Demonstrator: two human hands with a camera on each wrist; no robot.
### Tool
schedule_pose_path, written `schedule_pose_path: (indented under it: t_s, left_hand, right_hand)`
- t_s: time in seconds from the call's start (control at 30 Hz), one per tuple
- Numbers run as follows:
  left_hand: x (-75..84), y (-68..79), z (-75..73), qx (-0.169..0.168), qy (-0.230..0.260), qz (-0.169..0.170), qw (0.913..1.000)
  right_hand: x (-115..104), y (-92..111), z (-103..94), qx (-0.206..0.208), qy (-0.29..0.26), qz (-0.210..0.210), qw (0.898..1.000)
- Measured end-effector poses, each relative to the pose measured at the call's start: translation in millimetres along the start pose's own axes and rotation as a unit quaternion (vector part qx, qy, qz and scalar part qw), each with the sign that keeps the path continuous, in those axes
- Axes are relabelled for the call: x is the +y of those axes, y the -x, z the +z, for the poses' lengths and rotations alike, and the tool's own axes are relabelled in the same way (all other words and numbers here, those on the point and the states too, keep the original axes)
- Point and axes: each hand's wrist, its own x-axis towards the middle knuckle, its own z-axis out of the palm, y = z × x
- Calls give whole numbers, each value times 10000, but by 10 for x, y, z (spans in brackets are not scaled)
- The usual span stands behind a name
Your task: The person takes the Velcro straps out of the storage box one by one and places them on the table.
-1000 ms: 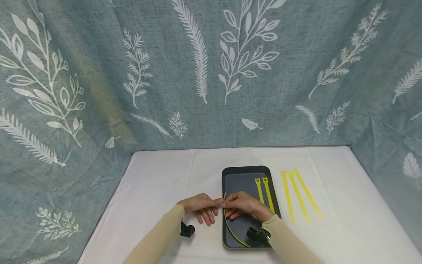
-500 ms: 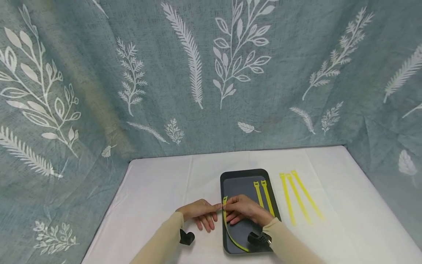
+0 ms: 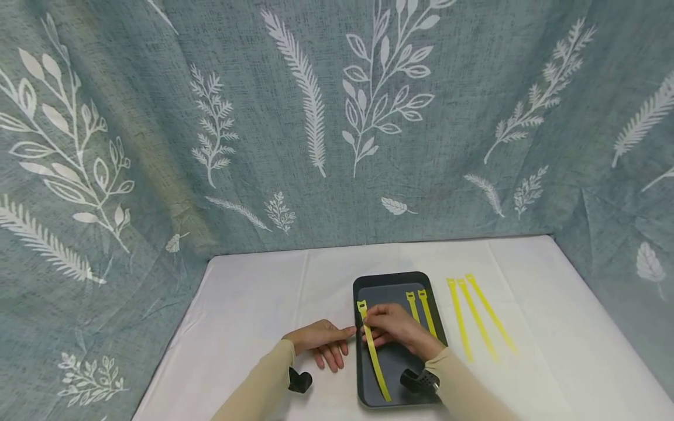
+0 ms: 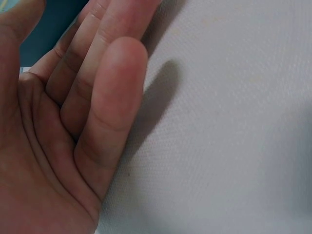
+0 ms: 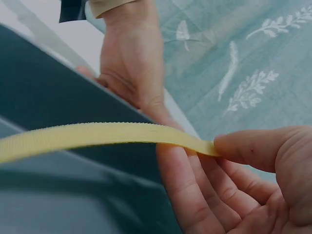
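My right hand (image 3: pixel 399 328) pinches a yellow hook-and-loop cable tie (image 3: pixel 375 358) between thumb and fingers, over the left part of a dark tray (image 3: pixel 388 280). The slotted head points toward the back and the tail runs down to the tray's front. In the right wrist view the strap (image 5: pixel 97 135) bows in a gentle arc from the fingertips. My left hand (image 3: pixel 320 339) holds nothing; its fingers are relaxed, and one extended digit reaches the tray's left rim. The left wrist view shows its loose fingers (image 4: pixel 119 83) above the white cloth.
Two more yellow ties (image 3: pixel 429 314) lie side by side in the tray's right half, partly behind my right hand. Three others (image 3: pixel 460 318) lie fanned on the white table (image 3: pixel 263 292) to the right. A patterned curtain (image 3: pixel 326 117) hangs behind the table.
The held tie has turned from edge-on to flat side up, and its head now shows clear of the fingers. My right hand has shifted slightly right; the left has stayed by the rim.
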Motion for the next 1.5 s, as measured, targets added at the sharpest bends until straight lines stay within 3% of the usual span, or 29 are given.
schedule_pose_path:
  t_s: [0.6,0.9,1.1,1.27,1.5]
  left_hand:
    - [4,-6,34,104,-30,62,9999]
    - [0,7,45,90,19,207,9997]
    - [67,81,72,519,-213,317,9979]
    - [164,132,125,877,-336,457,9945]
    - [195,134,191,950,-376,578,9931]
  right_hand:
    - [-395,114,-236,455,282,-593,9968]
    - [-667,301,-561,776,449,-788,9929]
    - [-788,483,-830,1021,613,-835,9894]
    - [-796,608,-1056,1310,754,-763,9856]
    - [-716,799,-1398,1599,923,-517,9814]
